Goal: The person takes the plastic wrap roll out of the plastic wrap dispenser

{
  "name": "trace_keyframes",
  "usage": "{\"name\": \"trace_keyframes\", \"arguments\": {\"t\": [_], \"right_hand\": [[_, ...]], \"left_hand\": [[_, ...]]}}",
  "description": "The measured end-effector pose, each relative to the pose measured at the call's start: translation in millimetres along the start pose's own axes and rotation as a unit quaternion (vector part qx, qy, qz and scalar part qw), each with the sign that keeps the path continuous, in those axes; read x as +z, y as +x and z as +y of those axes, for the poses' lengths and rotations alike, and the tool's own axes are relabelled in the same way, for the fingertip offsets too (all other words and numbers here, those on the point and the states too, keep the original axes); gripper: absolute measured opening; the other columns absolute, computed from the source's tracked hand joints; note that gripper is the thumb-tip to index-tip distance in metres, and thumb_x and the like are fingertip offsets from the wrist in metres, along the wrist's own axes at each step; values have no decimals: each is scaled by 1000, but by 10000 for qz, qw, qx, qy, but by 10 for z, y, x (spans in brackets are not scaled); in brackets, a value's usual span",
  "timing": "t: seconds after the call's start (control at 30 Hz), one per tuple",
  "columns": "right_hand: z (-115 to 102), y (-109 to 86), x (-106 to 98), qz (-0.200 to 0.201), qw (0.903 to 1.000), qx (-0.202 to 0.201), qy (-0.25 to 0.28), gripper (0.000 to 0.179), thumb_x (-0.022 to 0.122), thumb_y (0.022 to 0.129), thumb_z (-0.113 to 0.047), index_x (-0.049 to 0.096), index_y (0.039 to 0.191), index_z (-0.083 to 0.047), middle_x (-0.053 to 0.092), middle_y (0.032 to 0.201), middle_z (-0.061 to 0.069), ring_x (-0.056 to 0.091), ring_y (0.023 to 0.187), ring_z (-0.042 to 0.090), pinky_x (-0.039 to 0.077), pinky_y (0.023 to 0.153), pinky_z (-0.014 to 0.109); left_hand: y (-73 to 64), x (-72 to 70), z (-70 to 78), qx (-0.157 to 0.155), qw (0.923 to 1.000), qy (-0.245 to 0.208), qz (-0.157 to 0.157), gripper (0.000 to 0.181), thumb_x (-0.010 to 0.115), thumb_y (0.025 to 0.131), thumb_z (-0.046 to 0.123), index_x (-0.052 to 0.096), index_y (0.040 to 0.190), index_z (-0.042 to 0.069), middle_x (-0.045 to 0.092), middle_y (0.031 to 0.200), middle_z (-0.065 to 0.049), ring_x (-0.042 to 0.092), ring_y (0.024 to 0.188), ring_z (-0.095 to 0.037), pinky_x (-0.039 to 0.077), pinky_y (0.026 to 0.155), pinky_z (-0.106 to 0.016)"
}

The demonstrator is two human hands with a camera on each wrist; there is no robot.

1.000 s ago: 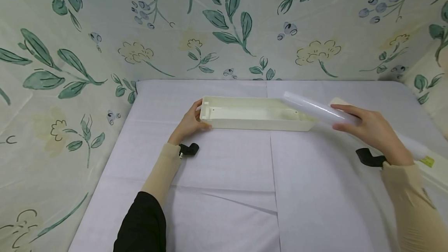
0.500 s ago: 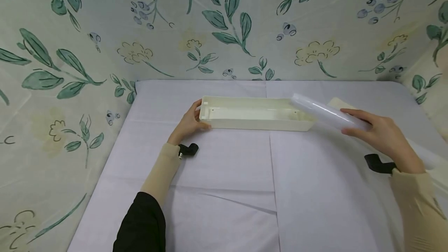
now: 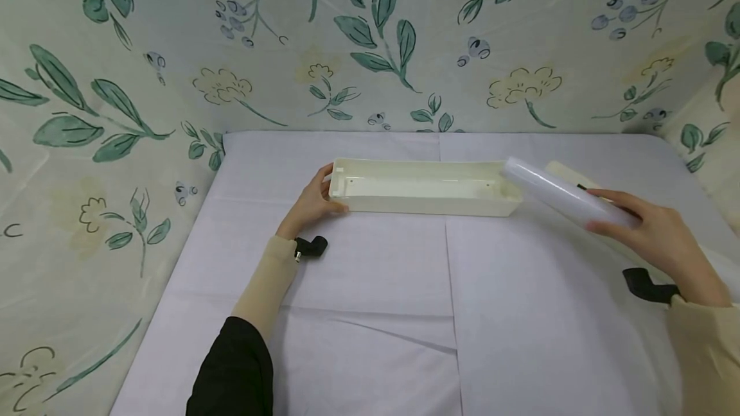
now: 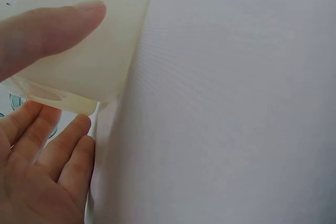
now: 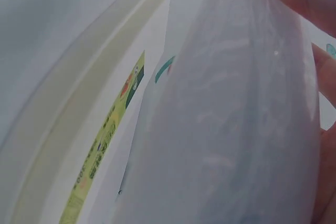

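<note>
A long, shallow cream plastic box (image 3: 428, 205) lies lengthwise near the back of the table, its top uncovered and its inside bare. My left hand (image 3: 312, 201) grips its left end. In the left wrist view the thumb (image 4: 58, 30) lies on the front wall and the fingertips touch the end. To the right, my right hand (image 3: 665, 236) holds a roll of clear plastic film (image 3: 566, 194), thumb and fingers around it. The roll slants, its far end close to the box's right end. The right wrist view shows the film roll (image 5: 236, 114) large against the palm.
Behind the roll lies a long cream lid-like piece (image 3: 569, 175), partly hidden by the right hand and roll. It carries a yellow-green printed label (image 5: 105, 140) in the right wrist view. A white cloth (image 3: 370, 339) covers the table; a leaf-patterned curtain (image 3: 405, 101) hangs behind.
My right hand has drawn the film roll to the right and toward me, so the roll's far end no longer overlaps the box's inside as much. The left hand and box stay put.
</note>
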State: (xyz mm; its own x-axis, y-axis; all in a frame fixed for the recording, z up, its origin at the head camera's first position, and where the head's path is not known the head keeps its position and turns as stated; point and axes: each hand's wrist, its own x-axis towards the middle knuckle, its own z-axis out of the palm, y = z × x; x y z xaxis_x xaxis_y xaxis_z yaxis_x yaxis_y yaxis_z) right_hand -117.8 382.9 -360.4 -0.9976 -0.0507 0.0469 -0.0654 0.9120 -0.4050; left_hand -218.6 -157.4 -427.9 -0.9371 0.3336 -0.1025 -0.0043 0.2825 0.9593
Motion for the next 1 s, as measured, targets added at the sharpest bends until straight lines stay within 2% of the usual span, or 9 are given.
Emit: {"name": "trace_keyframes", "arguments": {"t": [0.13, 0.23, 0.47, 0.7, 0.9, 1.0], "right_hand": [[60, -52, -12, 58, 9999, 112, 21, 69, 74, 84, -37, 47, 141, -8, 47, 124, 39, 47, 93, 47, 39, 69, 58], [105, -87, -24, 132, 9998, 89, 78, 69, 75, 83, -36, 47, 141, -10, 46, 125, 40, 47, 95, 48, 36, 71, 59], [156, -127, -31, 161, 9998, 112, -20, 70, 74, 84, -35, 45, 141, -7, 46, 123, 42, 47, 91, 48, 38, 68, 61], [173, -162, -47, 127, 9996, 263, -41, 70, 74, 84, -36, 45, 141, -6, 47, 121, 41, 46, 87, 47, 41, 61, 50], [213, -206, -42, -37, 9987, 507, -65, 73, 72, 85, -39, 41, 143, -5, 43, 123, 42, 44, 88, 49, 41, 62, 56], [237, -228, -30, -74, 9979, 633, -66, 74, 72, 85, -40, 41, 143, -4, 42, 124, 42, 43, 90, 49, 40, 64, 56]], "left_hand": [[83, -13, -169, 23, 10000, -34, 60, 105, 81, 71, -3, 17, 152, 14, 32, 150, -17, 35, 135, -29, 28, 109, -42], [98, -9, -209, 59, 9999, 30, 110, 105, 82, 71, -1, 18, 152, 16, 34, 149, -15, 37, 133, -27, 29, 108, -40], [89, 4, -203, 134, 9997, 118, 164, 104, 82, 71, 0, 19, 152, 15, 36, 148, -14, 39, 132, -26, 32, 107, -41], [80, 3, -182, 81, 9997, 116, 175, 103, 82, 71, 0, 19, 152, 16, 33, 150, -13, 38, 133, -26, 31, 107, -41], [77, -6, -168, 5, 10000, -4, 69, 105, 81, 72, 0, 17, 152, 17, 32, 150, -14, 36, 134, -28, 30, 108, -42], [45, -7, -106, -5, 10000, -30, 17, 104, 80, 72, -3, 17, 152, 14, 31, 150, -16, 35, 134, -30, 30, 108, -43]]}}
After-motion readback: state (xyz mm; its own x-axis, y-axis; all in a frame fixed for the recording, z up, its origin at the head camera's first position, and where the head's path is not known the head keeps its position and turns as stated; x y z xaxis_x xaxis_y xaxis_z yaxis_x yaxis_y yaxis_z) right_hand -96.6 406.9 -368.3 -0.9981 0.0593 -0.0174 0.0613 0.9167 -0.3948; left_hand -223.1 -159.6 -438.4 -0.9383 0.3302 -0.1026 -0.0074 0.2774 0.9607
